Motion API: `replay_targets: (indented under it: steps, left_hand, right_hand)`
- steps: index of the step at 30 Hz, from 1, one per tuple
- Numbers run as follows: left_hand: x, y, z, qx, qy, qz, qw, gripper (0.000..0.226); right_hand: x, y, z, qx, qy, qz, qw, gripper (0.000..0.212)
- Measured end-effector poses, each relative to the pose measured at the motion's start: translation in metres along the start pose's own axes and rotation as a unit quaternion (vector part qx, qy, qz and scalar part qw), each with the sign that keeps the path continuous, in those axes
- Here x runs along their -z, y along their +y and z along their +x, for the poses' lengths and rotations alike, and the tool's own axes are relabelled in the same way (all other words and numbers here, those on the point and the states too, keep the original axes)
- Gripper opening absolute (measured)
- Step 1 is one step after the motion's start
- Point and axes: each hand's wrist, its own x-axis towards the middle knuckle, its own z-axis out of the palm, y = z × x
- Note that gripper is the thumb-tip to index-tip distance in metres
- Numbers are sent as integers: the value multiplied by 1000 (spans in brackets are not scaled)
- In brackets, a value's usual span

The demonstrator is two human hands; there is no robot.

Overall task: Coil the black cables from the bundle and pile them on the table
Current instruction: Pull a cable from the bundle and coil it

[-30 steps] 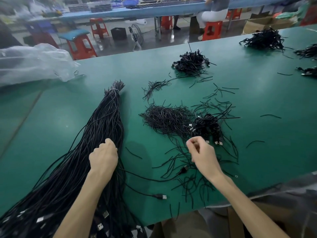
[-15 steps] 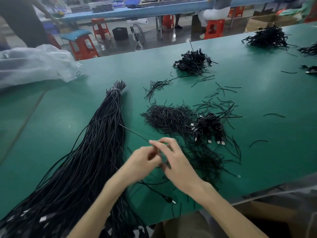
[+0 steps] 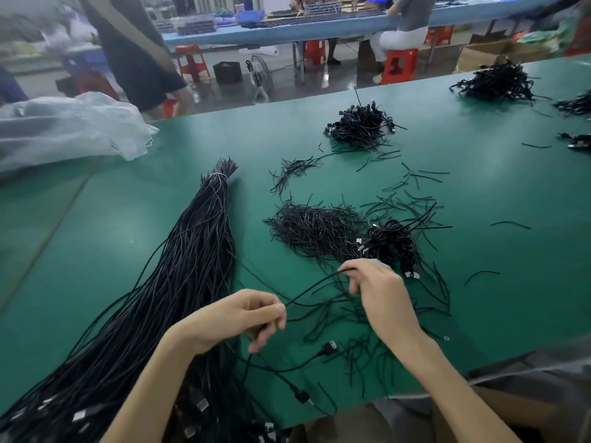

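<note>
A long bundle of black cables lies tied at its far end on the green table, running back to the near left edge. One black cable stretches between my hands. My left hand pinches it near the table's front. My right hand grips its other stretch a little higher and to the right. The cable's USB plug lies on the table below my hands. A small pile of coiled cables sits just beyond my right hand.
A heap of short black ties lies mid-table, with loose ties scattered around. More coiled piles sit farther back and at the far right. A clear plastic bag lies at the left. People and red stools stand beyond the table.
My hands, close together half a second ago, have drawn apart, stretching the cable between them. A second ago the left hand rested on the bundle.
</note>
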Motion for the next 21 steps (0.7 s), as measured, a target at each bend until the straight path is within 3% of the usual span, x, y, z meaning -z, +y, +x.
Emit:
replay_targets:
  steps: [4,6,10,12,15,16,17,21]
  left_hand:
    - [16,-19,-7,-40,57,-110,991,36]
    - [22,-21,-6,-81,120,-195,970,35]
    - [33,-17,1,-153,219,-248,931,41]
    - [34,-12,2,-193,212,-413,865,51]
    - [28,-10,4,-259,125,-661,693,68]
    - [25,-9,5,-278,103,-691,659,67]
    - [22,-7,5,-292,85,-702,644,65]
    - [15,-3,10,-266,159,-667,677,63]
  right_hand:
    - [13,12,5,-119,45,102,987,27]
    - [12,13,5,-134,44,115,983,25]
    - [7,8,-1,-121,41,93,987,25]
    - [7,7,-4,-92,-10,78,993,29]
    - [4,7,-14,-25,-122,38,991,33]
    - [3,8,-18,0,-151,22,988,34]
    - [2,9,-21,14,-173,14,985,35]
    - [4,14,-30,41,-206,-10,978,40]
